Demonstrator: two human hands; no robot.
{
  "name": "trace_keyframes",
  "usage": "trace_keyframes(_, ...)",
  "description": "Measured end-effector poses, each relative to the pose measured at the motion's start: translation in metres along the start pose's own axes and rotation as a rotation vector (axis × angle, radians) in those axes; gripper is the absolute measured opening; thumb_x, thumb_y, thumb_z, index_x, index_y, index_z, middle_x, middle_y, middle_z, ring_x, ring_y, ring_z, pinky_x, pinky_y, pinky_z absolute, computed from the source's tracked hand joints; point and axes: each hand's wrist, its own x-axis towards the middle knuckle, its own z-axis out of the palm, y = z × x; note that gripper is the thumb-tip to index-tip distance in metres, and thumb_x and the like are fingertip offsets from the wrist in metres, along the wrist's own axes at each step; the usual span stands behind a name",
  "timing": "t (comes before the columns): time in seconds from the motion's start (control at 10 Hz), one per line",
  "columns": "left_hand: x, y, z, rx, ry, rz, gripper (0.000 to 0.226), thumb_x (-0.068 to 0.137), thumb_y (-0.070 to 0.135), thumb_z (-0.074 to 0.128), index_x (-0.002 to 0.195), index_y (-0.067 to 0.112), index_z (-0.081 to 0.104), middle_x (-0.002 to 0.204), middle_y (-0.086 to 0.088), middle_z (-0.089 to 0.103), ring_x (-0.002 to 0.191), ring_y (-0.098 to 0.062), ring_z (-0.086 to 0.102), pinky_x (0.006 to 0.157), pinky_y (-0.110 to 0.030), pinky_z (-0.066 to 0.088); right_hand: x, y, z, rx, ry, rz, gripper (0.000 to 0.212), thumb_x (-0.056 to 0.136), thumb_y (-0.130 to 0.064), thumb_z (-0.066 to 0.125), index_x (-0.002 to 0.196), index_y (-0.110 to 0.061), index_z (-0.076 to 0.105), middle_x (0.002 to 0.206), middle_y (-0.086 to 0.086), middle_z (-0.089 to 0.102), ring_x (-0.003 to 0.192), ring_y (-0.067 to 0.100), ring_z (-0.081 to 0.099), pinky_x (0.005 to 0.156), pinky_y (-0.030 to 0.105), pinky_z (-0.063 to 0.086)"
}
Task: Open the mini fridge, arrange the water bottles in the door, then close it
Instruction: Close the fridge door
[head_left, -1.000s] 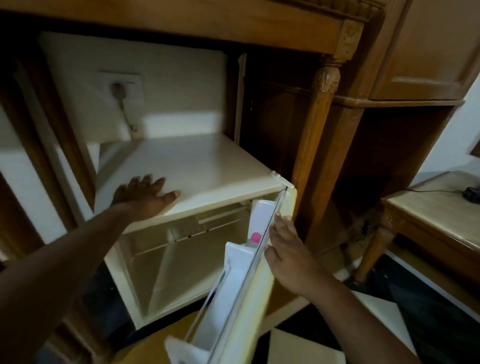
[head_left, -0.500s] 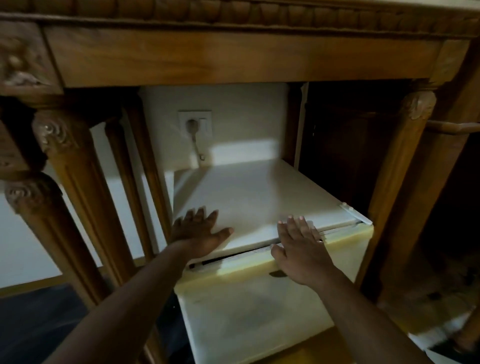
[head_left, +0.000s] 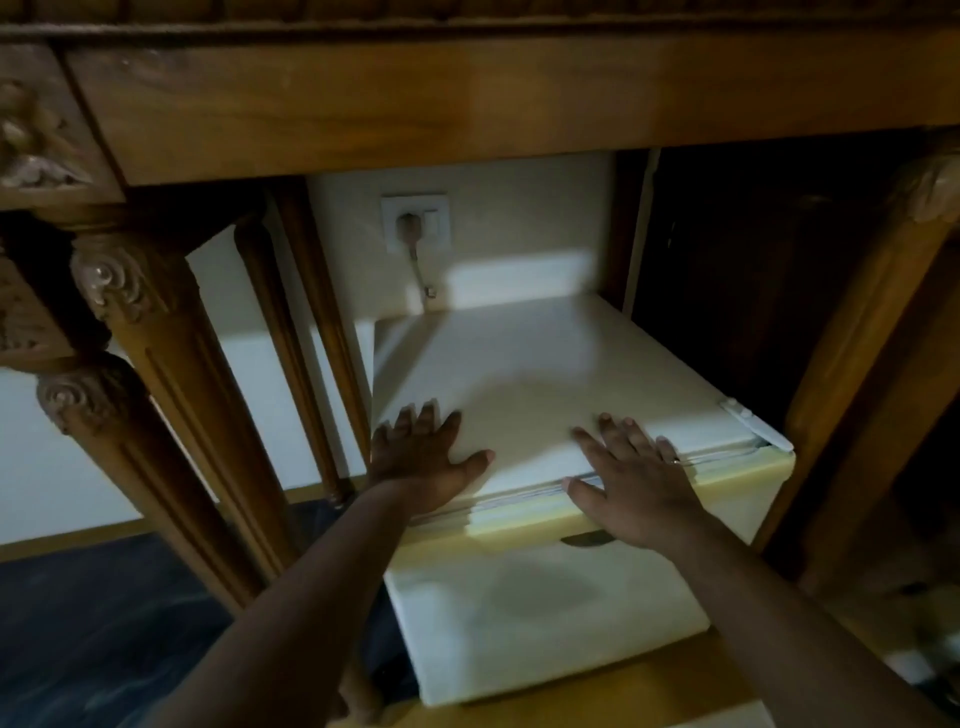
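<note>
A cream mini fridge (head_left: 550, 364) stands under a carved wooden table. Its door (head_left: 545, 618) is closed against the cabinet, with only a thin seam along the top front edge. My left hand (head_left: 423, 454) lies flat on the fridge top near the front left corner, fingers spread. My right hand (head_left: 631, 480) rests flat across the top front edge, palm over the seam and the door's upper rim. Neither hand holds anything. The water bottles are hidden inside.
The wooden table apron (head_left: 467, 98) hangs low above the fridge. Carved legs (head_left: 171, 395) stand to the left, and another leg (head_left: 852, 374) stands close on the right. A wall socket (head_left: 414, 222) with a plugged cord sits behind the fridge. Dark floor lies at lower left.
One second ago the door stood open with my right hand on its edge. It swung shut, and my right hand now lies over its top edge. My left hand stayed on the top.
</note>
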Motion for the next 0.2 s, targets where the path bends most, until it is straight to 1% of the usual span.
trace_keyframes(0.1,-0.016,0.014,-0.01,-0.033,-0.077,-0.024,0.086,0.085,0.078,0.014,0.157,0.032,0.003,0.167,-0.003,-0.01,0.152,-0.028,-0.01,0.12,-0.049,0.0,-0.009,-0.008,-0.016,0.012,-0.097,0.023,0.076,0.088,-0.072,0.019,0.154,-0.037,0.006,0.166,-0.001,-0.003,0.151,0.025,-0.004,0.12,0.05,0.004)
trace_keyframes(0.2,-0.034,0.027,-0.02,-0.074,-0.159,0.018,0.082,0.088,0.073,0.01,0.157,0.031,-0.001,0.165,-0.006,-0.017,0.15,-0.029,-0.017,0.12,-0.048,-0.006,-0.019,-0.015,-0.041,0.048,-0.122,0.063,0.074,0.093,-0.067,0.02,0.155,-0.028,0.009,0.166,0.001,0.0,0.152,0.026,-0.001,0.12,0.049,0.007)
